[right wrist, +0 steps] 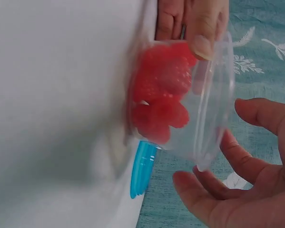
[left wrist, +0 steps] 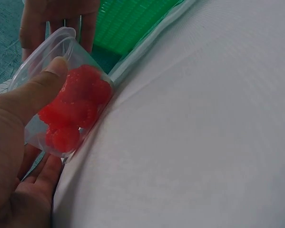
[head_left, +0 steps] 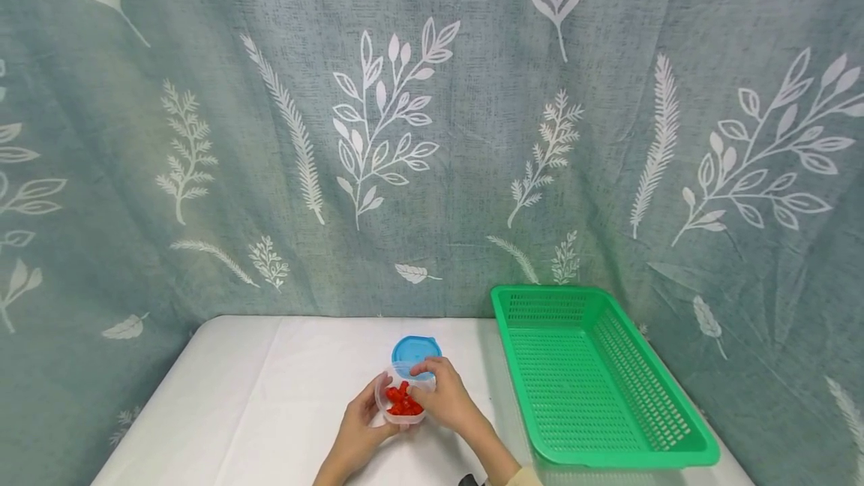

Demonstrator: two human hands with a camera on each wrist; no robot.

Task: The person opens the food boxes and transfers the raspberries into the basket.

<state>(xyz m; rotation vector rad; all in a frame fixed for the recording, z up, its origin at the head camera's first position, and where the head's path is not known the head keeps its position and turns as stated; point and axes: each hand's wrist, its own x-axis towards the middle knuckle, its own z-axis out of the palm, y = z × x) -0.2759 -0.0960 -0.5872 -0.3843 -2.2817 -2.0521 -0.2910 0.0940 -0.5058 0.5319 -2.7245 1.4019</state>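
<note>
A small clear plastic container (head_left: 406, 419) sits on the white-covered table, its top uncovered. Several red raspberries (right wrist: 161, 80) are heaped inside, seen through its wall in both wrist views. My left hand (head_left: 359, 427) grips the container from the left, the thumb against its near wall and the fingers around the far side. Over the right part of the rim is my right hand (head_left: 443, 396), its fingers spread and loosely bent, holding nothing. A blue lid (head_left: 415, 348) lies just behind the container, partly hidden by it in the head view.
To the right stands a large green plastic basket (head_left: 580, 381) with slotted walls and no contents. The table (head_left: 283, 381) has a white cloth that runs back to a grey-green leaf-patterned curtain (head_left: 466, 171), which also hangs at both sides.
</note>
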